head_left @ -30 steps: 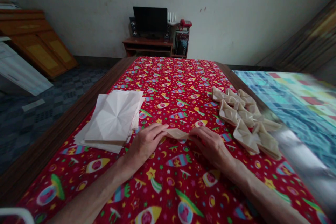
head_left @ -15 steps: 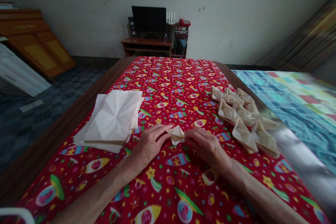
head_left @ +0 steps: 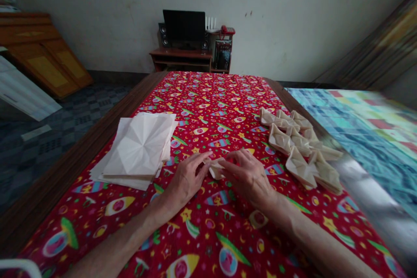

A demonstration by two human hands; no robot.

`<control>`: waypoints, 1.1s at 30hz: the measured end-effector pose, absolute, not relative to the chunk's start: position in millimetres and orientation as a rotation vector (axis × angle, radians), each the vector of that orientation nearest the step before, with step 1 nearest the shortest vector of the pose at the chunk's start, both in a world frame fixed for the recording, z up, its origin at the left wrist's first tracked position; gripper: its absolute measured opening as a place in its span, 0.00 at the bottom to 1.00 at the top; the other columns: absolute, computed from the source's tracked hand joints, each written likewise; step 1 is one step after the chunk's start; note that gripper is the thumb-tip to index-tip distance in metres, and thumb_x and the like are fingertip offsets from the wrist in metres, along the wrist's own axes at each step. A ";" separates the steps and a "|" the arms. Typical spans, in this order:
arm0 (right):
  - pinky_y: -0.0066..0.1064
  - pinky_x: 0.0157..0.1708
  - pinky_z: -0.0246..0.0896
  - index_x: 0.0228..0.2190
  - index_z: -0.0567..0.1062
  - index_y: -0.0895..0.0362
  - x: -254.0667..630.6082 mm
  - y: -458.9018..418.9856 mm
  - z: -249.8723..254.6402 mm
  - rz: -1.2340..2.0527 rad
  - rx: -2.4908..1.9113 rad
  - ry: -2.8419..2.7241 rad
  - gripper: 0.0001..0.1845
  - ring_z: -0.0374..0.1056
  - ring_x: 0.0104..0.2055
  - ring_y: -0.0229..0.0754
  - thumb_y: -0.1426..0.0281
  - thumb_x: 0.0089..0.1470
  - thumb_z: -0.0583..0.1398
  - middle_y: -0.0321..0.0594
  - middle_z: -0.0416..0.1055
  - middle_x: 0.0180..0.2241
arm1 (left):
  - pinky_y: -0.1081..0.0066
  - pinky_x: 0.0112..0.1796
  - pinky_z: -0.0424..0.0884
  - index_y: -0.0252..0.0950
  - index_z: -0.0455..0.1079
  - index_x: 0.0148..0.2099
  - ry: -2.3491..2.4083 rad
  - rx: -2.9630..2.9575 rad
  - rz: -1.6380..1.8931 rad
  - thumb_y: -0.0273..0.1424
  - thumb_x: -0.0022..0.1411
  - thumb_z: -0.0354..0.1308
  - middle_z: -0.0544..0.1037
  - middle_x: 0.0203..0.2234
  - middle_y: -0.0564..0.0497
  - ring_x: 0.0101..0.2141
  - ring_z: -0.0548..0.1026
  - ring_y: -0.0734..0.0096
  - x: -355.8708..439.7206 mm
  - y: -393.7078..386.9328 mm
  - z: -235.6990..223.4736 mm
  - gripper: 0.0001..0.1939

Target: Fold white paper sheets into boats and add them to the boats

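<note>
A small cream piece of folded paper (head_left: 216,169) rests on the red patterned cloth between both hands. My left hand (head_left: 189,173) pinches its left end with thumb and fingers. From the right, my right hand (head_left: 249,173) reaches over the paper, its fingers closed on the upper right part and hiding it. To the left lies a stack of creased white paper sheets (head_left: 140,145), the top one marked with folds radiating from its middle. Several finished-looking folded paper pieces (head_left: 301,167) of the same cream colour sit in rows at the right.
The red tablecloth (head_left: 208,234) covers a long dark wooden table (head_left: 42,184). Beyond its far end stand a monitor (head_left: 184,29) and a red telephone (head_left: 227,30) on a desk. A bed with a blue patterned cover (head_left: 352,126) adjoins on the right, a wooden cabinet (head_left: 55,56) far left.
My right hand has moved left and over the folded paper, covering its right part. My left hand stays at the left end. The view has shifted slightly.
</note>
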State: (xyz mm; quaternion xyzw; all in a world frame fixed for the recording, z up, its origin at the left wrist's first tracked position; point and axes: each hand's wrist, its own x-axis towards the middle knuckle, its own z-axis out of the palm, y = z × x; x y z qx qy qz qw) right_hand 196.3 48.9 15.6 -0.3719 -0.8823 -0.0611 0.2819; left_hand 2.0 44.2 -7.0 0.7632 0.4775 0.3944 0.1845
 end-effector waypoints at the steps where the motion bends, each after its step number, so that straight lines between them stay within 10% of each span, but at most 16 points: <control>1: 0.32 0.31 0.57 0.34 0.77 0.55 193.9 49.8 15.6 -0.184 -0.989 -2.397 0.08 0.64 0.33 0.42 0.68 0.58 0.57 0.42 0.72 0.33 | 0.68 0.44 0.72 0.35 0.68 0.52 1.329 2.150 1.113 0.29 0.65 0.50 0.77 0.41 0.45 0.41 0.76 0.67 2.2 43.4 -6.3 0.15; 33: 0.27 0.30 0.63 0.24 0.78 0.55 190.2 38.2 14.8 0.609 -1.146 -1.908 0.15 0.70 0.29 0.39 0.67 0.58 0.56 0.38 0.76 0.27 | 0.69 0.45 0.71 0.33 0.73 0.41 0.909 0.843 1.088 0.35 0.55 0.63 0.79 0.38 0.48 0.39 0.76 0.68 22.9 21.1 4.0 0.13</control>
